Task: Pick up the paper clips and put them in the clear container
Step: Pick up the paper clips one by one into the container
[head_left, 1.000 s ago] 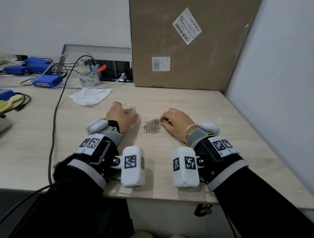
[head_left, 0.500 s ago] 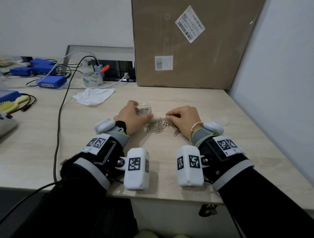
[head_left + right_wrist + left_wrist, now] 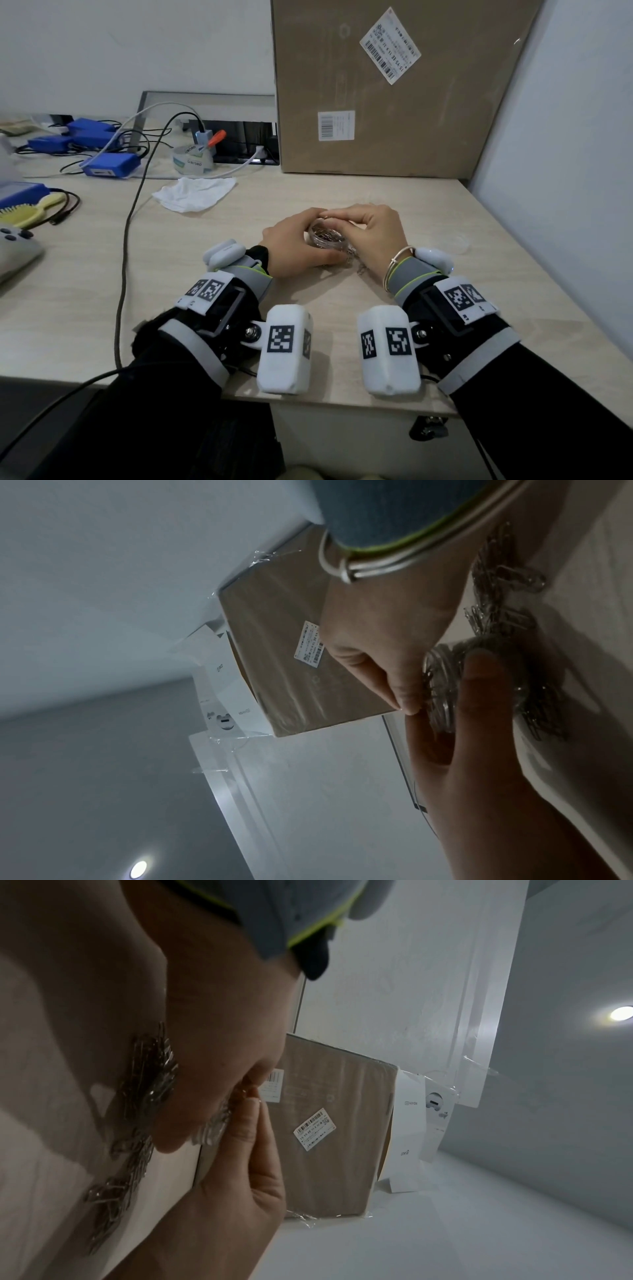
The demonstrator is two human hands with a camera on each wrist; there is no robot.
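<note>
In the head view my left hand (image 3: 301, 236) grips the small clear container (image 3: 325, 240) on the desk, fingers behind it and thumb in front. There are paper clips inside it. My right hand (image 3: 334, 216) reaches over the rim with its fingertips pinched together on paper clips that hardly show. The loose pile of paper clips (image 3: 354, 262) lies on the desk under and between my hands, mostly hidden. The left wrist view has the pile (image 3: 147, 1069) beside my left hand (image 3: 212, 1056). In the right wrist view the container (image 3: 441, 691) sits by my right fingertips (image 3: 407, 708).
A big cardboard box (image 3: 394, 96) stands close behind and a wall runs along the right. A white cloth (image 3: 195, 195), a tape roll (image 3: 191, 159), a black cable (image 3: 126, 240) and blue devices (image 3: 109, 164) lie to the left. A clear lid (image 3: 457, 243) lies right of my hands.
My left hand has slid the container right, up to the pile. My right hand has lifted from the pile and now hovers pinched over the container's mouth.
</note>
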